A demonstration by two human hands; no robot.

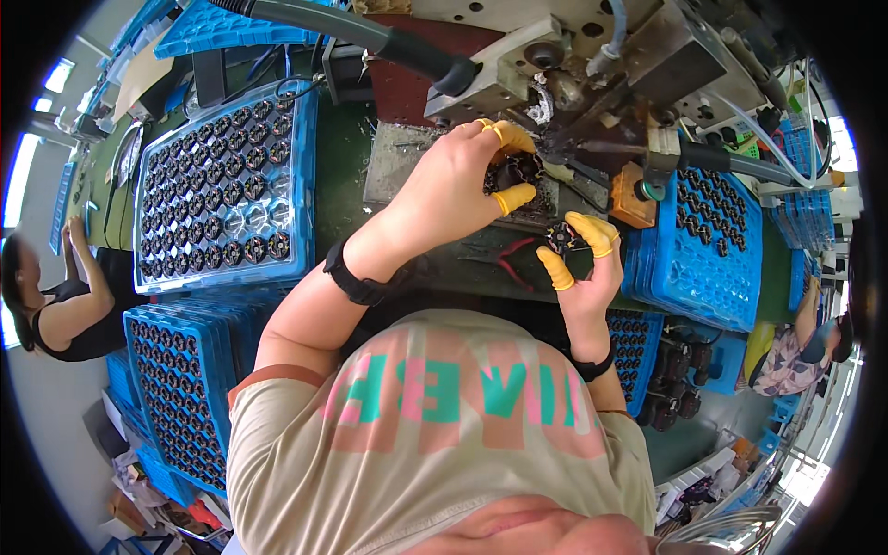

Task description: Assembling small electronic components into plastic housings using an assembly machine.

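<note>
My left hand [460,180], yellow covers on its fingertips, reaches to the machine [518,69]. Its thumb and fingers curl round a dark, round motor-core-like part [518,171] beneath the machine head; the hand partly hides it. Lower and to the right, my right hand [590,287] pinches a second small, dark motor core [561,240] between yellow-covered thumb and fingers. This core is off the bench, apart from the machine. Red-handled pliers [514,263] lie on the bench just left of it.
Trays of dark cores stand at left [301,185] and right [708,287], with another blue stack [217,370] lower left. An orange-brown block [633,198] sits right of the machine base. A thick hose [370,32] crosses above. Other people sit at far left [79,296] and far right [786,356].
</note>
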